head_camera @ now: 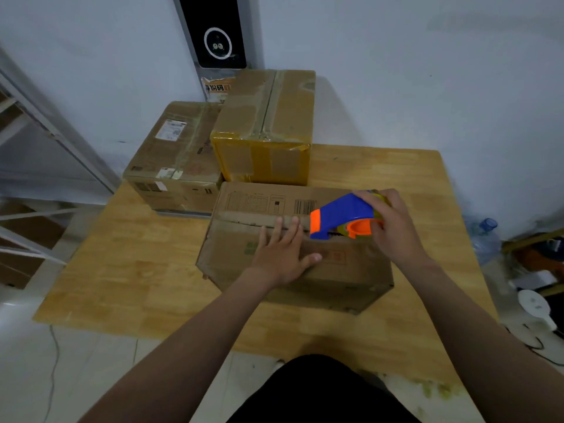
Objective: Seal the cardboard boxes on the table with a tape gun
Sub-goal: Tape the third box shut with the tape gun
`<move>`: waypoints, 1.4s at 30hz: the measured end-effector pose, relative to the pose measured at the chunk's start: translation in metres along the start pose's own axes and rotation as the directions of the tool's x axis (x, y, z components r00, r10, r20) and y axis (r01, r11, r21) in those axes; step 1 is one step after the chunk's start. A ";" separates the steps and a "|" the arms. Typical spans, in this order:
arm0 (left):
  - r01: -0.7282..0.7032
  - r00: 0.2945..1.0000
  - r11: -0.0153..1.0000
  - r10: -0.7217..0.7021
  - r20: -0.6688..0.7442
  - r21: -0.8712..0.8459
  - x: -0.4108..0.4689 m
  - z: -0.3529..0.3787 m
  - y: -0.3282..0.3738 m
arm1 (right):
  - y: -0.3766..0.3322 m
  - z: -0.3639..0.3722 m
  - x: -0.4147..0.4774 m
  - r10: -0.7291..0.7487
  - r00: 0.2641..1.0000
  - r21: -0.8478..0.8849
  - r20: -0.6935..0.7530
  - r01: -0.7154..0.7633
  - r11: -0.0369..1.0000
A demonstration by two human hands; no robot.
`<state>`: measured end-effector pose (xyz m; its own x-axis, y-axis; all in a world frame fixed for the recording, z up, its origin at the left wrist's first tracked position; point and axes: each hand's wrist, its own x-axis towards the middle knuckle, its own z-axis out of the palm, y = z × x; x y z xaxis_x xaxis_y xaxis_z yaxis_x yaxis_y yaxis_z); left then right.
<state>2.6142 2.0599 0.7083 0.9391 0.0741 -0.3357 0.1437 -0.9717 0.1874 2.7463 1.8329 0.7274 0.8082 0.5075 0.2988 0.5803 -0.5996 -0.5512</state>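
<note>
Left hand (282,251) spread flat on nearest cardboard box (293,270), mid-bench (122,270). Right hand (389,227) clamped around blue-orange tape gun (341,216) on box's top seam. Two boxes (262,129) at far edge.

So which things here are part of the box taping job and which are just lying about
Job: tape gun, near box, left rear box, taller rear box, wooden table.
Lying about: water bottle, white fan, wall panel.

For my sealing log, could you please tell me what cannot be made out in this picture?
Head view:
- Seam under the blue and orange tape gun: hidden by it and the right hand.
- Nearest brown cardboard box: its printing is blurred; the left hand covers part of it.
- White label text: too small.
</note>
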 end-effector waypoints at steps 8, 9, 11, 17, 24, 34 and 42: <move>-0.011 0.999 1.000 0.012 -0.040 0.024 -0.003 0.006 0.008 | 0.002 -0.022 0.005 0.005 0.993 -0.031 0.122 -0.002 1.000; -0.009 0.997 0.999 0.012 -0.075 0.039 -0.004 0.008 0.007 | 0.002 -0.024 0.005 -0.002 0.991 -0.025 0.132 0.005 1.000; 0.007 0.991 0.998 0.001 -0.138 0.059 -0.006 0.011 0.007 | 0.002 -0.028 0.005 -0.031 0.988 -0.008 0.150 0.033 0.999; 0.036 0.983 0.997 -0.024 -0.182 0.066 -0.007 0.008 0.010 | 0.007 -0.042 0.008 -0.093 0.975 -0.019 0.199 0.099 0.995; 0.021 0.976 1.000 -0.018 -0.217 0.011 -0.009 0.009 0.010 | 0.019 -0.054 0.002 -0.141 0.970 0.007 0.196 0.142 0.990; 0.043 0.984 0.999 -0.038 -0.176 0.025 -0.004 0.012 0.009 | 0.082 -0.082 -0.017 -0.088 0.994 -0.008 0.068 0.089 0.996; 0.049 0.994 0.996 -0.041 -0.103 0.076 -0.001 0.012 0.007 | 0.083 -0.076 -0.025 -0.072 0.993 -0.079 0.091 0.079 0.994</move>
<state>2.6109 2.0499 0.6987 0.9596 0.1367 -0.2458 0.1653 -0.9812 0.0999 2.7818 1.7240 0.7335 0.7518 0.6036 0.2656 0.6487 -0.6043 -0.4627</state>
